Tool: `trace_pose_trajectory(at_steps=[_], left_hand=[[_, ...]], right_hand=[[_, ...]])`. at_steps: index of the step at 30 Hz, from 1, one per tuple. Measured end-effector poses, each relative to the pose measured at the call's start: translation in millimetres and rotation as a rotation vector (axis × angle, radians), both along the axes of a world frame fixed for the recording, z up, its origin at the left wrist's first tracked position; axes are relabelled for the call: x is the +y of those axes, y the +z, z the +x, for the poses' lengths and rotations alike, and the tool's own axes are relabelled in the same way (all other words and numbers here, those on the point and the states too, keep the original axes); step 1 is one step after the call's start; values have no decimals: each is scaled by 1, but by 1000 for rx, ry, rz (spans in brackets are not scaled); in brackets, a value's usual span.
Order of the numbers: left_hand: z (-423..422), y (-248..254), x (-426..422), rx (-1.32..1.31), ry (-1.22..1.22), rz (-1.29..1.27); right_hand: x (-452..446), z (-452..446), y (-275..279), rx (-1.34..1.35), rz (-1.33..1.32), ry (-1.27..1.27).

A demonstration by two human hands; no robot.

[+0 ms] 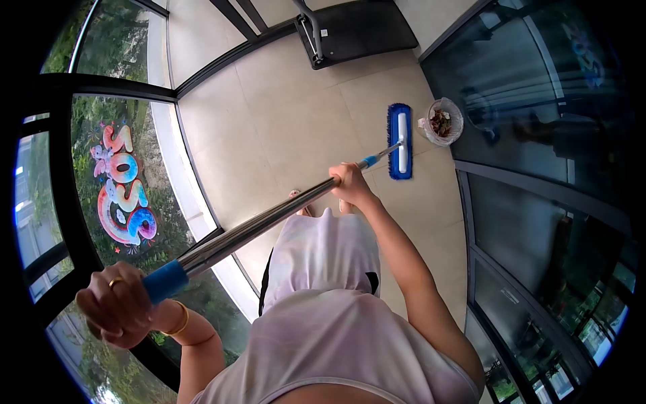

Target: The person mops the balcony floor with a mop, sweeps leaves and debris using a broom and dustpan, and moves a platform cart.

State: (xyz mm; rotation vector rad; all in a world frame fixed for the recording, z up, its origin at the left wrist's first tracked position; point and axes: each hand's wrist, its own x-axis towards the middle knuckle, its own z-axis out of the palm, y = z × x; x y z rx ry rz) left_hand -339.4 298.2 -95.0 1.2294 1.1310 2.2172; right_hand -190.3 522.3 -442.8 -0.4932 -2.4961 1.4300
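Note:
A long metal mop pole [262,221] runs diagonally from the lower left up to a blue flat mop head [402,141] lying on the tiled floor. My left hand [121,304], with a ring and a bracelet at the wrist, is closed around the blue grip [165,281] at the pole's top end. Farther down, my right hand [350,183] wraps round the pole, just above a blue collar [368,161]. Just right of the mop head stands a small bin [445,122] with a clear liner and brown debris inside.
A black treadmill [367,30] stands on the floor [289,114] at the top. Windows with dark frames [128,86] and a colourful number sticker [126,185] line the left. Dark glass panels [518,222] run along the right side.

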Motion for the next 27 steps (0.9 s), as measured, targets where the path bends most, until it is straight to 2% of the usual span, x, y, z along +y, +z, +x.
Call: trace_pose_trajectory(at_steps=[3,7,14,16,17,20,22,24,27], left_hand=[[-17,-30,-9,-139,16,-2],[-54,-45,-48,-272,-7,-63],[-167,-23,-134,-245,-4,-38],[-194,-3,-146,-236,-96,-16],[-207,3,-149,-241,-159,15],[-240,17,-136,-180,-237,60],[-265,24,-105,-139,-347,80],[-280,29,-62,14,-649,158],[-294,28,-8,69,-819,235]], right_hand=[[-12,7,-15,-51,27,-42],[-53,-12,-23,-127,6,-50],[-174,-108,-19,-126,-87,-57],[-213,-131,-22,-49,-83,-132],[-215,-147,-12,33,-47,-187],[-208,-178,8,64,-10,-293],[-189,-197,20,105,-16,-403],[-164,-214,22,135,29,-501],[-114,-238,12,214,148,-653]])
